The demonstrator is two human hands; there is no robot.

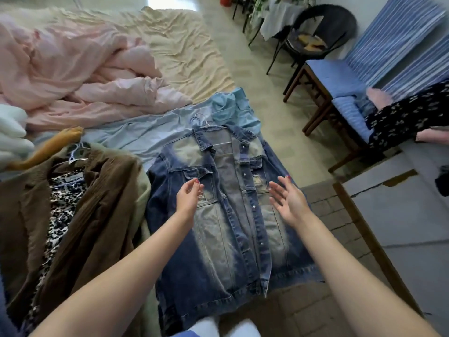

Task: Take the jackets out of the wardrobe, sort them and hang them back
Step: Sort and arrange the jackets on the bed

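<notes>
A bed (184,57) with a cream sheet carries a rumpled pink duvet (80,76). At the bed's near edge lies a faded denim jacket (218,229), front up on a wire hanger (202,122). Left of the denim jacket lies a brown corduroy jacket (97,203). Above the denim jacket hover the left hand (188,199) and right hand (288,200), fingers loosely spread, holding nothing.
</notes>
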